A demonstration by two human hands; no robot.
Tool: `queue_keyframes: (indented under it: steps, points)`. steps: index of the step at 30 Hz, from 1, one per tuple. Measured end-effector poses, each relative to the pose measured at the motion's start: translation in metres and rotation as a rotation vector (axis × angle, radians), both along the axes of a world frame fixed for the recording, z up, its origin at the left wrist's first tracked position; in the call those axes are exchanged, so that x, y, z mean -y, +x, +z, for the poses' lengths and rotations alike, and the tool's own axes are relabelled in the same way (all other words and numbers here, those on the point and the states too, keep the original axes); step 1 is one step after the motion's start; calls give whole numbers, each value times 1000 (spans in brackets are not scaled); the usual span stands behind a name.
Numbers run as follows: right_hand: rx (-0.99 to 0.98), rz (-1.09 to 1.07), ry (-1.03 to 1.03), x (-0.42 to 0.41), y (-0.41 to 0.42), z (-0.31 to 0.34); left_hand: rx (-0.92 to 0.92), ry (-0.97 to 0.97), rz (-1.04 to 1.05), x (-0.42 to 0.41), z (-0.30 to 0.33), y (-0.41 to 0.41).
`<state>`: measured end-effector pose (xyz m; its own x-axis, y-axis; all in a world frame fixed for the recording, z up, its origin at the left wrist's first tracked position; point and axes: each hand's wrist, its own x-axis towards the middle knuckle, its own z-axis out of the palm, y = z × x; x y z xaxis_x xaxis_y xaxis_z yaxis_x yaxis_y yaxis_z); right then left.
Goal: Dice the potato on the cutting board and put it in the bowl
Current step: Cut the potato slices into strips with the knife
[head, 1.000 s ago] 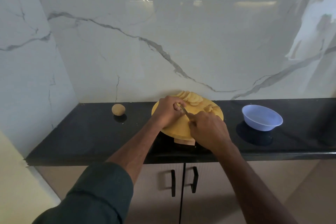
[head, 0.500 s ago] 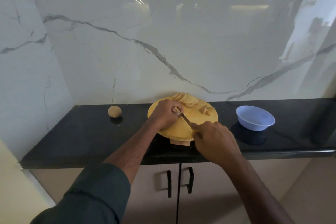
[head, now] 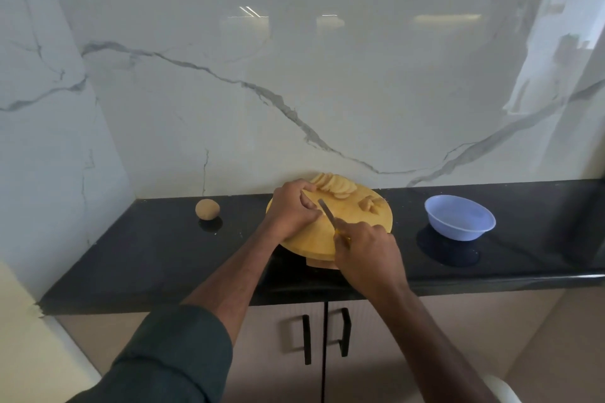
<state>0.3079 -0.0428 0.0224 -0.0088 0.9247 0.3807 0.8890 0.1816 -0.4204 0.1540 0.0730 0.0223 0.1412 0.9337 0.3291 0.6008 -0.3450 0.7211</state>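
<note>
Gripping the knife (head: 327,212) handle, my right hand (head: 366,252) is curling shut at the cutting board's (head: 307,239) 5 o'clock edge, blade pointing toward 11 o'clock. My left hand (head: 293,209) is curling over something at 10 o'clock; what it is holding is hidden. Potato slices (head: 335,186) are lying at 12 o'clock, diced pieces (head: 370,203) at 2 o'clock. The bowl (head: 460,217) is sitting at 3 o'clock, well apart.
</note>
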Motion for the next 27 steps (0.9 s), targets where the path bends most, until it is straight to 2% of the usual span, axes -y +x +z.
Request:
queue_keyframes:
  steps: [13,17,27]
  points:
    - [37,40,-91,-18,6,5,0,-5,-28,0,3,1]
    - [127,39,-76,-30,-1,9,-11,-6,-52,2,5,1]
    - [212,43,-72,-3,11,5,-153,19,-80,7,7,6]
